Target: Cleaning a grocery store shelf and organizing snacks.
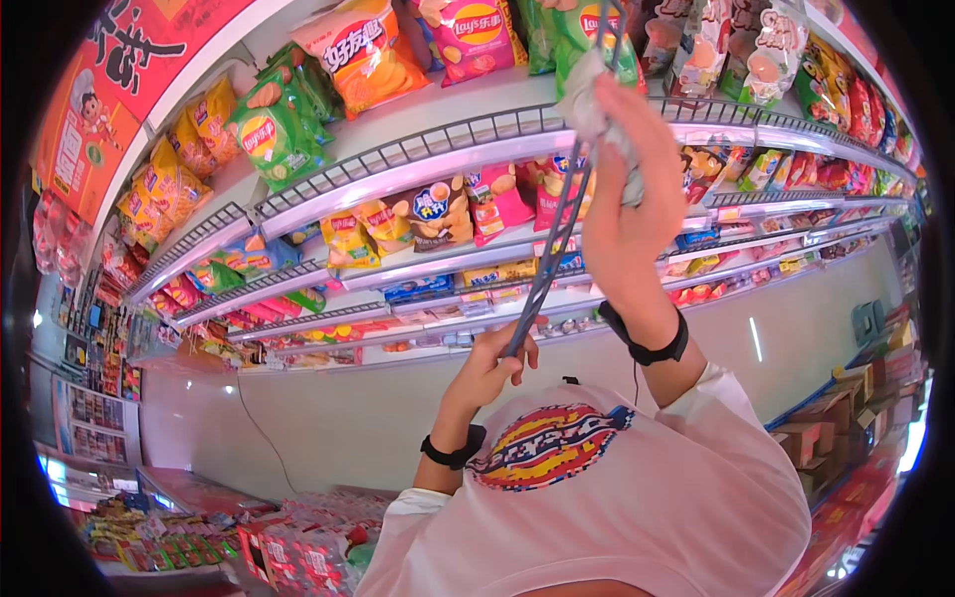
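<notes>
A long, narrow dark wire shelf guard (556, 250) is held up slantwise before the snack shelves. My left hand (489, 369) grips its lower end, the fingers curled around the bars. Higher up, my right hand (634, 201) pinches a crumpled grey-white cloth (586, 93) around the guard near its upper end. Part of the cloth hangs below the right palm. The guard's tip reaches the top edge of the view. Behind the cloth stands a green bag of Lay's chips (593, 33), partly covered by it.
Tiered shelves carry bags of chips, including a pink Lay's bag (474, 37) and an orange bag (362, 56). A fixed wire guard (448, 142) edges the upper shelf. Cardboard boxes (802, 440) stand at right; packaged goods (313, 545) lie low at left. A cable (261, 433) runs across the floor.
</notes>
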### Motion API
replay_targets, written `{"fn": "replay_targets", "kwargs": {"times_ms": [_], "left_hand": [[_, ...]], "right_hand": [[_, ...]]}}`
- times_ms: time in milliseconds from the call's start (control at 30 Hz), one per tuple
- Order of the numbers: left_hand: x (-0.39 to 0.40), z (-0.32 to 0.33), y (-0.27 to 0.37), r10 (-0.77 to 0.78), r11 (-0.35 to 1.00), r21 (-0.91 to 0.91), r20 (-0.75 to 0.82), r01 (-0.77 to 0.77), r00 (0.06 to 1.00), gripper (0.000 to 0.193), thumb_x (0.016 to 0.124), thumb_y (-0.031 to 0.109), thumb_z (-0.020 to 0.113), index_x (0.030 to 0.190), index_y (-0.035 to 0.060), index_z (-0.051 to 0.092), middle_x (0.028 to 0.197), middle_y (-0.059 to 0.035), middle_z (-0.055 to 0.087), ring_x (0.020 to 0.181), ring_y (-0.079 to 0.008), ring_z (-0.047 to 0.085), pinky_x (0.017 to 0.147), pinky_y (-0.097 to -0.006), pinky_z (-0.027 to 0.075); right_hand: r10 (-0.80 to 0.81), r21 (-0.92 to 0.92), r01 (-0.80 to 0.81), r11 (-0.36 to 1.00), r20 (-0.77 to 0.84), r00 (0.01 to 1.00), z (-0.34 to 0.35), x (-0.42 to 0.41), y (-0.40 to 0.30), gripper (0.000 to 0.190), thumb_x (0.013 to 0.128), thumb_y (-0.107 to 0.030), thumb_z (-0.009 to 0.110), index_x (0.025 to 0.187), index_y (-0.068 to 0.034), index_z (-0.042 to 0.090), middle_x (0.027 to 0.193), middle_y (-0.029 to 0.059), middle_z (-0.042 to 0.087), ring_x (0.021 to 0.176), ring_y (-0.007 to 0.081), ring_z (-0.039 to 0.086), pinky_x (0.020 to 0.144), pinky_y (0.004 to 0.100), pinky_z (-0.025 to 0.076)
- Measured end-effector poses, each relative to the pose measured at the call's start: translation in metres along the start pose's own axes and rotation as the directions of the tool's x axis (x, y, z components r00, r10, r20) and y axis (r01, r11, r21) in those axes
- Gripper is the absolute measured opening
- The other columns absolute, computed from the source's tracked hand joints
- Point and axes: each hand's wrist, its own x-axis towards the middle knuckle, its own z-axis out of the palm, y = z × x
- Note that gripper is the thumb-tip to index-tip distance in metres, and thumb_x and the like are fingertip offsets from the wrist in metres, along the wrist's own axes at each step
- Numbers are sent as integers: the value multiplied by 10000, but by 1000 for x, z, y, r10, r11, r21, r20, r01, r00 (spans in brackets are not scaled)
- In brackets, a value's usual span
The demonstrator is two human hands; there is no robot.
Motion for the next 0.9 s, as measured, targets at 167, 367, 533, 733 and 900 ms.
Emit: {"fn": "replay_targets", "kwargs": {"times_ms": [167,367,533,733,900], "left_hand": [[6,4,3,56,984,-159,-155,-80,986,952,971,781,470,1423,-54,531,809,-60,634,553,-112,577,525,-265,493],[16,-28,7,209,970,4,-517,-242,830,765,1030,684,471,1242,-44,572,832,-46,618,583,-115,553,511,-262,442],[2,-71,4,386,921,288,-768,-262,511,356,1118,372,503,1025,30,527,677,-20,502,521,-94,452,446,-241,333],[19,-61,35,435,859,299,-854,-415,286,448,1099,486,515,894,97,430,612,20,406,478,-74,348,441,-243,255],[19,-59,39,125,755,-107,-945,-647,303,534,1094,608,392,868,123,396,651,12,368,496,-113,337,442,-276,286]], "right_hand": [[-75,198,-2,980,379,922,7,-70,-23,387,858,70,613,1231,5,695,1320,202,648,1285,373,624,1064,446,521],[-75,389,-319,865,727,683,-18,-140,-56,430,911,39,620,1337,-14,638,1402,181,595,1301,360,611,1079,428,522],[-2,332,-609,721,879,476,-29,-171,-34,491,938,107,560,1411,-23,586,1295,160,609,1180,328,638,993,376,562],[223,127,-712,691,899,377,-8,-173,-49,438,915,-54,706,1343,-23,617,1205,157,583,1051,344,641,848,399,576],[120,53,-445,894,928,353,-1,-211,-22,331,894,-151,748,1202,-44,687,1144,121,610,950,294,656,751,392,584]]}}
